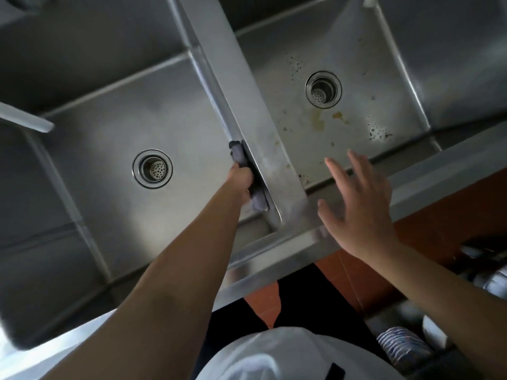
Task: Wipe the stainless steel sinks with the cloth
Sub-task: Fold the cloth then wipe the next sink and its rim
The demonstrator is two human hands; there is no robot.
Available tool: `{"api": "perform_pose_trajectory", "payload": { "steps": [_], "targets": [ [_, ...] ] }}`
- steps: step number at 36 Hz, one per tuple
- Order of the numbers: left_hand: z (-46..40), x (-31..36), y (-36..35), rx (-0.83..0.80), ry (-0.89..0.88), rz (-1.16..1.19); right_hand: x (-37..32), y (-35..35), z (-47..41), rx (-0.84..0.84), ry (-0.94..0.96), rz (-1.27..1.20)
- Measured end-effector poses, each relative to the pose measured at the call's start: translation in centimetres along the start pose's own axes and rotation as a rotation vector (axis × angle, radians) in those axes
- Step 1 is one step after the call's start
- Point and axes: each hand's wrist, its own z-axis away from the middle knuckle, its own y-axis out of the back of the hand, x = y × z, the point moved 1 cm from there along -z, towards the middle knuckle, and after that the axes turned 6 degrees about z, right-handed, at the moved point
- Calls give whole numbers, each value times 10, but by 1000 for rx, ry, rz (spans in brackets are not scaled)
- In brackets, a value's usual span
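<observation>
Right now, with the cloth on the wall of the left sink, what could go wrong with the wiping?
1. The left hand presses the dark grey cloth against the steel divider with only a small bunched part, so streaks may remain there.
2. The right stainless steel sink still shows yellow-brown stains and dark specks; one dirty cloth might smear them.
3. The open right hand hovers over the front rim and may leave fingerprints if it lands.

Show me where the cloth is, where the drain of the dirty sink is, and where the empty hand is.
cloth [238, 156]: head view, on the dark fabric above the gripping left hand.
right sink drain [323, 89]: head view, on its perforated strainer.
right hand [362, 215]: head view, on the back of the hand.
</observation>
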Motion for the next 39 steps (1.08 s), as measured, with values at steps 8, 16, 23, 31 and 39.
{"api": "perform_pose_trajectory", "payload": {
  "steps": [8,16,23,31,39],
  "targets": [
    [84,13,-12,100,-82,-14,24,-5,-2,-164,73,-88],
    [188,40,-9,117,-202,-5,28,-9,4,-331,168,27],
    [223,103,-38,326,-716,-581,46,8,4,-298,173,-86],
    [150,76,-79,345,-665,-1667,67,21,3,-234,126,31],
    [177,15,-80,312,-667,-1720,81,15,13,-352,27,28]
  ]
}}
